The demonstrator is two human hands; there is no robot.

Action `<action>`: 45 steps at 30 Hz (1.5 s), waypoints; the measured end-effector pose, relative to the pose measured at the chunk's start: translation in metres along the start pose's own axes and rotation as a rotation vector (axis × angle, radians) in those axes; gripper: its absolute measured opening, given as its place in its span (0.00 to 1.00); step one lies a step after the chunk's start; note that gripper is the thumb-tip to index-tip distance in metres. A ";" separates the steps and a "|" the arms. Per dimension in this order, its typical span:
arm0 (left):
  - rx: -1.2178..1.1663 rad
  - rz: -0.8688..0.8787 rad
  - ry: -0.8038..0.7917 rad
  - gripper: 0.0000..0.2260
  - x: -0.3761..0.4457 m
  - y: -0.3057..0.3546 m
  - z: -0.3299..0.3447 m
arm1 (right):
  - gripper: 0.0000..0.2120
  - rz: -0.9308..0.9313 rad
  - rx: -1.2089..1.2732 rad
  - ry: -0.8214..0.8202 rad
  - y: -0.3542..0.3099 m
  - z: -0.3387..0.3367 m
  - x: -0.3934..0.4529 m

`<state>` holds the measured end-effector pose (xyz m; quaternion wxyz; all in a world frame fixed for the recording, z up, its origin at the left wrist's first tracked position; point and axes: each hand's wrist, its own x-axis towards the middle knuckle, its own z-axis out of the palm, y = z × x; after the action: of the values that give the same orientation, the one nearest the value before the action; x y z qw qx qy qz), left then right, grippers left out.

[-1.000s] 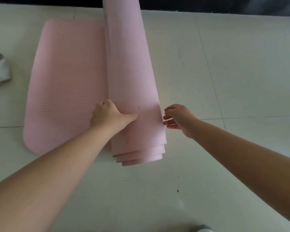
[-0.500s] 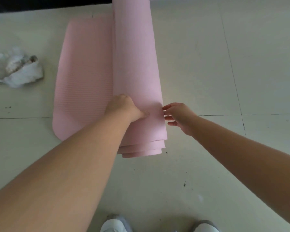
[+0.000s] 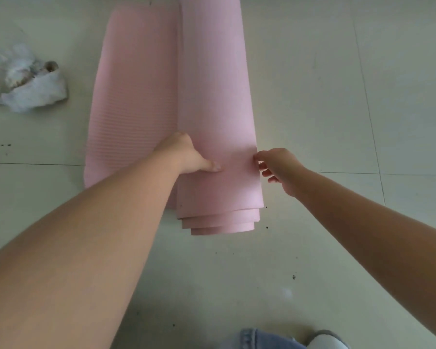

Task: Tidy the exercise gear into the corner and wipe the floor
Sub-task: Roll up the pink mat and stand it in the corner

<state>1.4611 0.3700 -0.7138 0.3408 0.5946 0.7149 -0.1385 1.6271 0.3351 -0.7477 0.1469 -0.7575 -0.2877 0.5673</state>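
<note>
A pink yoga mat lies on the tiled floor, partly rolled up. Its thick roll runs away from me, and the near end shows several stepped layers. The flat ribbed part stretches out to the left of the roll. My left hand grips the roll's left side, thumb on top and fingers tucked into the crease where roll meets flat mat. My right hand is at the roll's right edge, fingertips touching it and the other fingers loosely curled.
A crumpled white cloth or bag lies on the floor to the left of the mat. Dark specks of dirt dot the pale tiles near me. My shoe and jeans leg show at the bottom edge.
The roll has turned leftward over the flat part, which is now narrower. My right hand has closed in from beside the roll to touch its right edge. The view has tilted down.
</note>
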 end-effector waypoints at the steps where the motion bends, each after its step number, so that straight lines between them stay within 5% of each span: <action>1: -0.044 0.013 -0.006 0.37 0.004 -0.010 -0.001 | 0.09 0.004 0.012 0.015 -0.002 0.005 -0.003; 11: -0.234 0.090 -0.282 0.20 0.051 -0.115 -0.029 | 0.09 -0.048 -0.092 0.201 -0.056 0.072 -0.030; 13: -0.233 0.149 -0.279 0.23 0.051 -0.131 -0.029 | 0.08 -0.028 -0.104 0.230 -0.065 0.088 -0.034; 18: -0.103 0.398 0.059 0.24 0.036 -0.166 -0.034 | 0.10 -0.058 -0.197 0.375 -0.077 0.125 -0.050; 22: -0.018 0.977 0.513 0.18 0.050 -0.181 -0.047 | 0.13 -0.048 -0.050 0.369 -0.096 0.149 -0.059; 27: 0.197 1.406 0.631 0.18 0.071 -0.189 -0.062 | 0.13 0.025 0.222 0.263 -0.116 0.162 -0.054; 33: 0.238 1.274 0.758 0.18 0.083 -0.184 -0.087 | 0.14 0.004 0.017 0.272 -0.125 0.169 -0.028; 37: 0.032 1.150 0.717 0.15 0.101 -0.189 -0.099 | 0.08 -0.084 -0.070 0.316 -0.144 0.172 -0.006; 41: -0.466 0.513 0.603 0.31 0.118 -0.189 -0.127 | 0.11 -0.144 -0.147 0.299 -0.184 0.174 0.005; 43: -0.617 0.150 0.439 0.35 0.147 -0.192 -0.139 | 0.14 -0.178 -0.164 0.283 -0.201 0.178 0.013; 45: -0.720 -0.019 0.260 0.36 0.172 -0.194 -0.148 | 0.18 -0.211 -0.149 0.285 -0.215 0.180 0.024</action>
<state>1.2200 0.5396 -0.7581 0.4330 0.4428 0.7607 0.1946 1.4042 0.5014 -0.7048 0.1880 -0.8046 -0.3830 0.4130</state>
